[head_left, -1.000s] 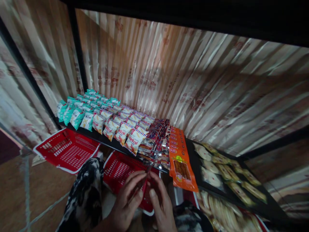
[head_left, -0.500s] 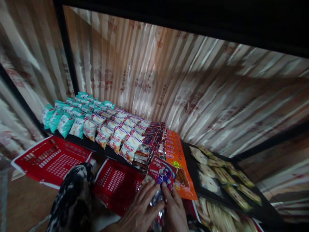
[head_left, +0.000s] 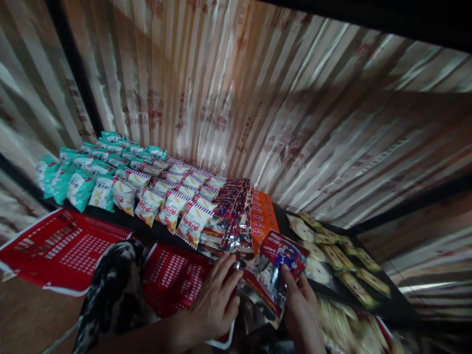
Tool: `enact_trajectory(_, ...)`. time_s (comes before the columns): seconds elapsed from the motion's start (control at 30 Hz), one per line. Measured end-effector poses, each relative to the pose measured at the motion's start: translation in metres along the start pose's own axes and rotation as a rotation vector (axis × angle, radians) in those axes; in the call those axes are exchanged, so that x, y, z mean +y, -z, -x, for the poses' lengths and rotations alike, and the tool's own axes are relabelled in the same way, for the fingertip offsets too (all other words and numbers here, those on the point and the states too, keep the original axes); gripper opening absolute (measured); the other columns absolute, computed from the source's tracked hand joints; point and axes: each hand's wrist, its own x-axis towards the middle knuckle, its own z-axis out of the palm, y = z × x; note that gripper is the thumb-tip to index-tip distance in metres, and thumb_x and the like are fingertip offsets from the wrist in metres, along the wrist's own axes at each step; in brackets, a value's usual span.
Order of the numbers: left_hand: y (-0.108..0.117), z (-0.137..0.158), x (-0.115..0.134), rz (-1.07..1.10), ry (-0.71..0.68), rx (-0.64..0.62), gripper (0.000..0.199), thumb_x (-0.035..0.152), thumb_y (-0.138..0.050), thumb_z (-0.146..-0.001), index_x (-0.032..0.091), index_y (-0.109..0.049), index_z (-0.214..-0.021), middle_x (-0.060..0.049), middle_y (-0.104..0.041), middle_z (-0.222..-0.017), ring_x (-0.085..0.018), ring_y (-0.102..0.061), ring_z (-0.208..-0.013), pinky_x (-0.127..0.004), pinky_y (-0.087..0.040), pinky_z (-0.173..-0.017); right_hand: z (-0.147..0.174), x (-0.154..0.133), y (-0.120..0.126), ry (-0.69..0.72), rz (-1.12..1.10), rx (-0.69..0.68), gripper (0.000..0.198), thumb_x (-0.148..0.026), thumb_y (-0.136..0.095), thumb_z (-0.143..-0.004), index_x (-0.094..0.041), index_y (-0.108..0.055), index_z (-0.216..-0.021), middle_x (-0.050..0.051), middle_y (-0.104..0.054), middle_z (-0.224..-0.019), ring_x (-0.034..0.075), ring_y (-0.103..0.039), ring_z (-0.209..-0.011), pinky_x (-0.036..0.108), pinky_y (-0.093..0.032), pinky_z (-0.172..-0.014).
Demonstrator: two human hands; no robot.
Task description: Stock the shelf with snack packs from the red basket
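My right hand [head_left: 300,302] grips a dark red snack packet [head_left: 285,253] with a purple figure on it, thumb across its front. Below the printed top hangs a shiny silver-and-red part [head_left: 260,290]; whether it belongs to the same packet or a second one, I cannot tell. My left hand [head_left: 219,297] is open, its fingers stretched out near the lower end of a stack of similar dark red packets [head_left: 230,204]. Partly behind the held packet lies an orange packet [head_left: 261,216], on the right of that stack.
White chip bags [head_left: 193,221] and teal bags [head_left: 79,189] stand in rows on the left of the black shelf. Flat pale packs [head_left: 354,287] lie to the right. Red baskets [head_left: 73,246] sit below, beside my patterned trouser leg [head_left: 114,295]. A pleated curtain [head_left: 221,88] hangs behind.
Both hands were together on the packet. My right hand has carried it to the right, over the orange packet, and my left hand has come away from it. The view has shifted.
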Motion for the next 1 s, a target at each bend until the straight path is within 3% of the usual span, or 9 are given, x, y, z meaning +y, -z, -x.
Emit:
enact_trajectory(0.1,-0.005,-0.007,-0.009,-0.014,0.035,0.049,0.051,0.015,-0.037,-0.089,0.020,-0.024,-0.138,-0.013,-0.020,-0.149,-0.027,-0.016,-0.138,-0.050,-0.030,-0.108,0.001,-0.012,0.001,-0.140,-0.052,0.040,0.053,-0.053,-0.075,-0.051,-0.022,-0.060,-0.092,-0.003,-0.070,-0.067,0.018,-0.063,-0.056,0.028,-0.049,-0.052)
enact_trajectory(0.27,-0.002,-0.019,-0.013,-0.001,0.069,0.059,0.052,0.016,-0.036,-0.090,0.020,-0.023,-0.140,-0.012,-0.016,-0.150,-0.025,-0.018,-0.138,-0.046,-0.032,-0.108,-0.002,-0.014,-0.021,-0.201,-0.069,-0.009,0.046,-0.051,-0.074,-0.052,-0.020,-0.061,-0.084,-0.002,-0.066,-0.058,0.018,-0.060,-0.051,0.028,-0.047,-0.050)
enact_trajectory(0.43,0.006,-0.029,-0.019,0.001,0.052,0.128,0.055,0.015,-0.034,-0.090,0.019,-0.018,-0.141,-0.011,-0.013,-0.151,-0.025,-0.014,-0.138,-0.047,-0.029,-0.109,-0.015,-0.019,-0.063,-0.031,-0.036,-0.185,0.040,-0.050,-0.070,-0.059,-0.020,-0.062,-0.083,0.002,-0.070,-0.071,0.020,-0.064,-0.062,0.030,-0.050,-0.055)
enact_trajectory(0.63,0.014,-0.030,-0.035,-0.088,0.145,0.181,0.056,0.018,-0.036,-0.091,0.020,-0.016,-0.143,-0.011,-0.013,-0.151,-0.025,-0.016,-0.138,-0.047,-0.030,-0.109,-0.032,-0.019,-0.108,0.248,0.101,-0.324,0.050,-0.048,-0.060,-0.071,-0.020,-0.056,-0.113,0.006,-0.068,-0.103,0.022,-0.063,-0.088,0.035,-0.051,-0.075)
enact_trajectory(0.83,0.011,-0.027,-0.049,-0.222,0.161,0.190,0.053,0.015,-0.037,-0.089,0.020,-0.025,-0.140,-0.010,-0.019,-0.150,-0.025,-0.016,-0.138,-0.049,-0.030,-0.108,-0.051,-0.003,-0.129,0.472,0.356,-0.289,0.048,-0.040,-0.053,-0.075,-0.020,-0.056,-0.119,0.006,-0.066,-0.110,0.022,-0.060,-0.101,0.038,-0.045,-0.091)
enact_trajectory(1.0,0.003,-0.031,-0.056,-0.239,0.162,0.204,0.052,0.017,-0.035,-0.090,0.018,-0.024,-0.141,-0.011,-0.019,-0.150,-0.025,-0.016,-0.138,-0.047,-0.032,-0.107,-0.056,0.003,-0.137,0.510,0.522,-0.240,0.046,-0.035,-0.052,-0.075,-0.018,-0.057,-0.118,0.009,-0.067,-0.106,0.024,-0.061,-0.099,0.038,-0.045,-0.090)
